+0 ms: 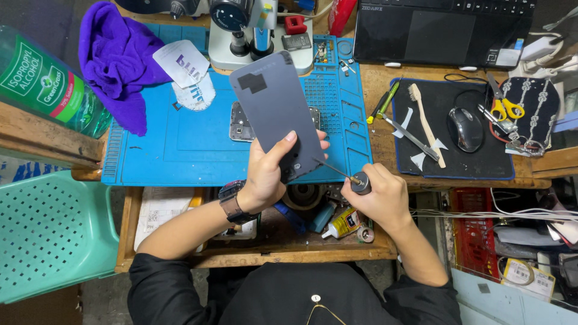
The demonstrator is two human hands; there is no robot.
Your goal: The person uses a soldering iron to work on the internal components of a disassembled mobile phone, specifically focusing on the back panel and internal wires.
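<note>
The left hand (265, 171) grips a dark grey phone back cover (274, 102) by its near end, thumb across the inner face, tilting it up over the blue work mat (180, 150). The right hand (376, 195) is closed around a thin-tipped tool (349, 176), its metal point reaching the near corner of the cover beside the camera opening. The cover is already off the phone: the opened phone body (241, 126) lies flat on the mat just behind it, so separation looks done and the work on the cover's near corner seems under way (cleaning or picking, I judge). Refitting is left. The left fingers are hidden behind the cover, most of the phone body is covered too, and what the tool tip touches is too small to make out.
</note>
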